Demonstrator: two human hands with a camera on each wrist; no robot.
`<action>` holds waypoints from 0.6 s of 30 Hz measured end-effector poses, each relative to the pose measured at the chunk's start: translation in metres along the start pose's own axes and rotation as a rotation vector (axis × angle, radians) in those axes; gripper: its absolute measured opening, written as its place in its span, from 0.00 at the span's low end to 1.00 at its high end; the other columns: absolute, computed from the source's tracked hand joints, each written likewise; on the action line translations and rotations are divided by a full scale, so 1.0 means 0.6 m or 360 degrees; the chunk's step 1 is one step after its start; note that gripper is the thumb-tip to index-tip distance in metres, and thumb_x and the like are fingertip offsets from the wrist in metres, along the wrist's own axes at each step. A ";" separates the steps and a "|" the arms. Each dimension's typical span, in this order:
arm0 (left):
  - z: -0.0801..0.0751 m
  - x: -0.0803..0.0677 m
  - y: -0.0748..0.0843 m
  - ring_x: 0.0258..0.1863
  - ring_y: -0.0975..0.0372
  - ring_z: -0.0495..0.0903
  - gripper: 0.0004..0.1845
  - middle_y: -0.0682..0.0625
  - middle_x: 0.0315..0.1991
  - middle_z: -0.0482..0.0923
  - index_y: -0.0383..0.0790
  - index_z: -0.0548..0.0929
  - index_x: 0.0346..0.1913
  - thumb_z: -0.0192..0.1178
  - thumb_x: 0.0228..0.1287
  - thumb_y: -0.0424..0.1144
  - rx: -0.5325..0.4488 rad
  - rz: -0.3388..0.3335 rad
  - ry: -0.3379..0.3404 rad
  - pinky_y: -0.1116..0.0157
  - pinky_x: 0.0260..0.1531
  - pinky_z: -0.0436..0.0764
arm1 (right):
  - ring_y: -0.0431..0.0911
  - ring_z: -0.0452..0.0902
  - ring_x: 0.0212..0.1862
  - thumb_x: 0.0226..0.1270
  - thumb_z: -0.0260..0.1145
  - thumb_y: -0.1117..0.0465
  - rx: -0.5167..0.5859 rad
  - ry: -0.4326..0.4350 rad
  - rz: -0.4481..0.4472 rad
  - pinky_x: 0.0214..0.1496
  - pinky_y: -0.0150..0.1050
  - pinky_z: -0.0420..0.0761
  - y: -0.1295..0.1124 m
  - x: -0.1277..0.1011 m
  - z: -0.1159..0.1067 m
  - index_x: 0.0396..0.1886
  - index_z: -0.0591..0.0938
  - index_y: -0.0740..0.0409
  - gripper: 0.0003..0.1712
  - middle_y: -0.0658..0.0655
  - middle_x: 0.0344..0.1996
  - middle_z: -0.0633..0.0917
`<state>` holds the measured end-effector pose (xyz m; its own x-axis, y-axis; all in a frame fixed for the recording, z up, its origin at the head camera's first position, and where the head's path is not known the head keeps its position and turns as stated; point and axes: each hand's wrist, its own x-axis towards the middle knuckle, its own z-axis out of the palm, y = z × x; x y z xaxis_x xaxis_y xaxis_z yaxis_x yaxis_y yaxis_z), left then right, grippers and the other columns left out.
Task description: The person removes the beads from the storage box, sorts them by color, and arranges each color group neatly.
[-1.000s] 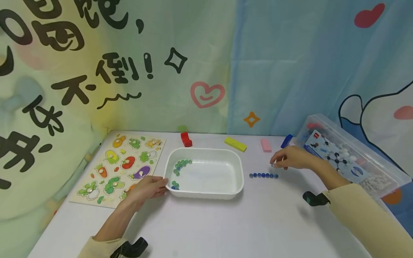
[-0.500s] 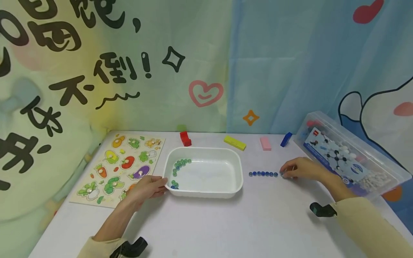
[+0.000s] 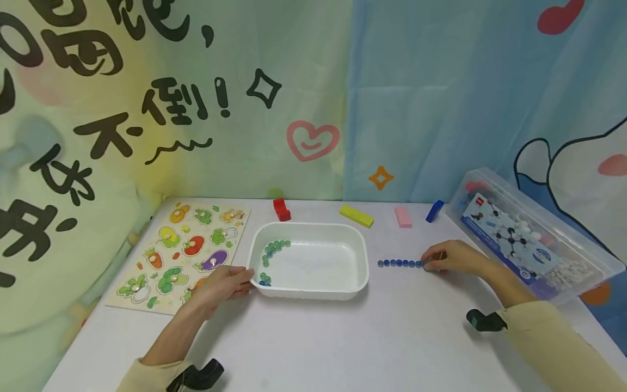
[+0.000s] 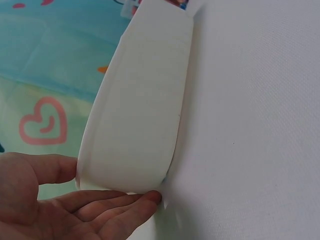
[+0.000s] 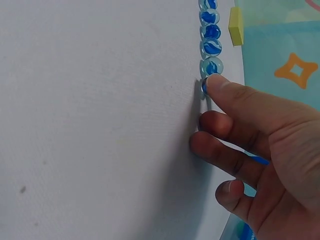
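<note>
My left hand (image 3: 226, 287) holds the left end of the white plastic tray (image 3: 313, 293). In the left wrist view its thumb is at the rim and its fingers lie against the side wall. Several green and blue marbles (image 3: 276, 246) lie along the tray's left side. Right of the tray, several clear glass marbles with blue swirls (image 3: 393, 263) form a straight row on the table. At the row's right end my right hand (image 3: 455, 257) pinches a marble (image 5: 204, 86), mostly covered by the thumb; the index finger cannot be made out in the right wrist view.
A vegetable puzzle board (image 3: 168, 245) lies left of the tray. Behind are red (image 3: 281, 209), yellow (image 3: 356, 216), pink (image 3: 403, 217) and blue (image 3: 434, 211) blocks. A clear plastic box (image 3: 563, 239) of parts stands at right, near the right forearm. A printed curtain (image 3: 313, 98) hangs behind the table.
My right hand has come down from above the row to its right side, then slid slightly left, bringing its marble up to the row's end. The left hand and tray stay put.
</note>
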<state>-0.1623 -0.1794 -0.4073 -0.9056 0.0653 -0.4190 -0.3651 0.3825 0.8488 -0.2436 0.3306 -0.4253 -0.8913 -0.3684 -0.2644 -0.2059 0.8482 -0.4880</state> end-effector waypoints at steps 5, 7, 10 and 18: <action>0.000 0.001 0.000 0.54 0.51 0.82 0.22 0.37 0.54 0.82 0.28 0.77 0.59 0.54 0.72 0.42 -0.0007 -0.0018 0.0000 0.59 0.54 0.83 | 0.41 0.73 0.29 0.63 0.68 0.57 0.0007 0.0006 -0.0008 0.29 0.29 0.77 -0.003 -0.002 -0.001 0.44 0.85 0.59 0.13 0.48 0.29 0.83; -0.001 0.001 0.001 0.55 0.51 0.82 0.22 0.37 0.55 0.81 0.28 0.76 0.59 0.54 0.72 0.42 -0.0009 -0.0016 -0.0007 0.59 0.55 0.83 | 0.41 0.74 0.29 0.64 0.68 0.57 0.0012 0.0001 -0.0013 0.29 0.30 0.77 -0.002 -0.004 -0.002 0.45 0.85 0.59 0.13 0.48 0.29 0.83; -0.001 0.000 0.000 0.56 0.50 0.81 0.22 0.36 0.56 0.80 0.27 0.76 0.59 0.54 0.72 0.42 -0.0007 0.0000 -0.0026 0.58 0.55 0.83 | 0.41 0.74 0.29 0.64 0.67 0.56 0.0012 -0.0019 -0.0014 0.31 0.31 0.77 -0.003 -0.005 -0.005 0.47 0.85 0.59 0.15 0.49 0.29 0.83; -0.002 0.000 0.002 0.56 0.50 0.81 0.22 0.36 0.57 0.80 0.27 0.75 0.60 0.53 0.72 0.42 -0.0008 -0.0008 -0.0039 0.58 0.56 0.82 | 0.45 0.75 0.30 0.68 0.64 0.59 -0.0002 0.0012 -0.0111 0.30 0.32 0.75 -0.037 0.002 -0.059 0.52 0.82 0.61 0.17 0.53 0.28 0.83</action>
<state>-0.1628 -0.1800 -0.4062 -0.8984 0.0859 -0.4308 -0.3706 0.3785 0.8482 -0.2546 0.3248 -0.3851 -0.8776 -0.4240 -0.2237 -0.2682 0.8211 -0.5039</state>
